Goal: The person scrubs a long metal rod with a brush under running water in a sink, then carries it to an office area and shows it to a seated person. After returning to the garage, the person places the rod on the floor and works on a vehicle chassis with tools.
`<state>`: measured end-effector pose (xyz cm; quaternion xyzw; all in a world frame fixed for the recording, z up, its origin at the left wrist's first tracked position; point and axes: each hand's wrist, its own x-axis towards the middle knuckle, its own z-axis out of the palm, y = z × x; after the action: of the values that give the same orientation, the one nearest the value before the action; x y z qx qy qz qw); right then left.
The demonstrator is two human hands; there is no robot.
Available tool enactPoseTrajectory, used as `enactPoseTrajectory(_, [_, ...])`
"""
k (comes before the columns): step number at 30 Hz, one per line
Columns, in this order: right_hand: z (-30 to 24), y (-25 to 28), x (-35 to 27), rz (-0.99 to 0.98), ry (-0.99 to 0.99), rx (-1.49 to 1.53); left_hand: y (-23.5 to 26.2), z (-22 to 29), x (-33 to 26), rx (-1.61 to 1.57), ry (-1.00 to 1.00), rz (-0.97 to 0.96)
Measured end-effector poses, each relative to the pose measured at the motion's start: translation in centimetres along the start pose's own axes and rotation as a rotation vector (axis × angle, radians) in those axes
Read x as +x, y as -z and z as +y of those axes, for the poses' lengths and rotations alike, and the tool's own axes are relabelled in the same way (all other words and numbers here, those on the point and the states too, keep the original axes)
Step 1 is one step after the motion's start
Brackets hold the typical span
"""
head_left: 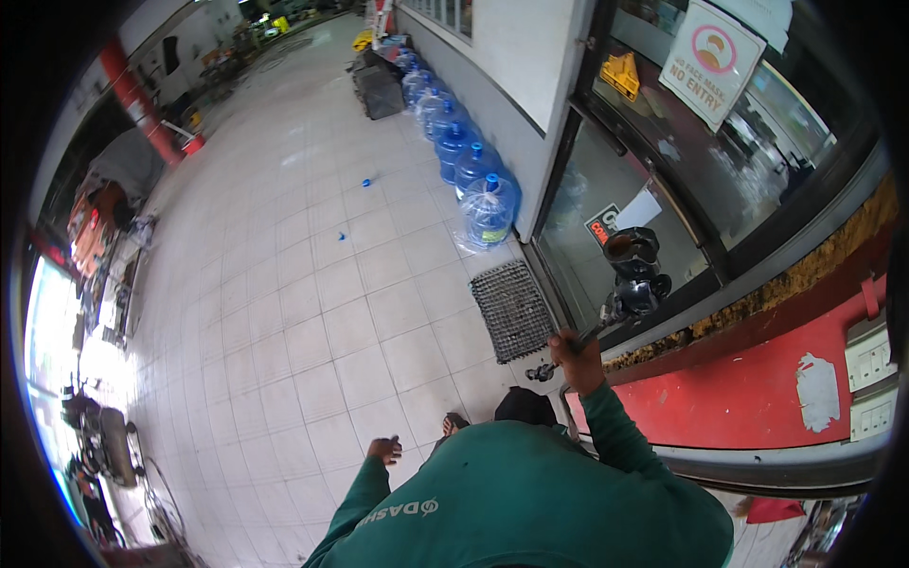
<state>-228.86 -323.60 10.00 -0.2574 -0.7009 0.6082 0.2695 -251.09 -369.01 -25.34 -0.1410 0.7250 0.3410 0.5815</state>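
Note:
My right hand (578,362) is closed round the thin rod of a dark, oily metal machine part (636,284). Its thick end, with round, cup-like openings, sticks up in front of the glass door. A smaller knobbed end (541,373) of dark metal shows on the other side of my fist. My left hand (384,450) hangs low over the tiled floor, fingers loosely apart, with nothing visible in it. Part of its fingers is too small to make out. A sandalled foot (454,423) shows ahead of my green top.
A glass door (606,180) with signs stands right, above a dark woven mat (511,310). Big blue water bottles (490,210) line the wall. A red counter (729,393) lies close on my right. A motorcycle (104,440) stands left; a red post (140,104) rises beyond.

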Motion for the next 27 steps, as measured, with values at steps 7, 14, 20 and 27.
enactPoseTrajectory(7, [2.5,3.5,7.4,0.162,0.124,-0.042,-0.4,22.8,4.4,0.316,-0.188,0.086])
enactPoseTrajectory(14, [8.7,10.3,18.2,0.229,0.097,-0.107,-14.6,44.2,7.4,0.403,-0.735,-0.044])
enactPoseTrajectory(20, [6.9,17.1,25.3,0.240,-0.012,-0.076,-35.4,68.1,-4.3,0.640,-1.433,-0.042])
enactPoseTrajectory(27, [10.1,21.8,31.4,0.325,0.011,-0.115,-53.0,91.8,-13.3,0.592,-2.013,0.096])
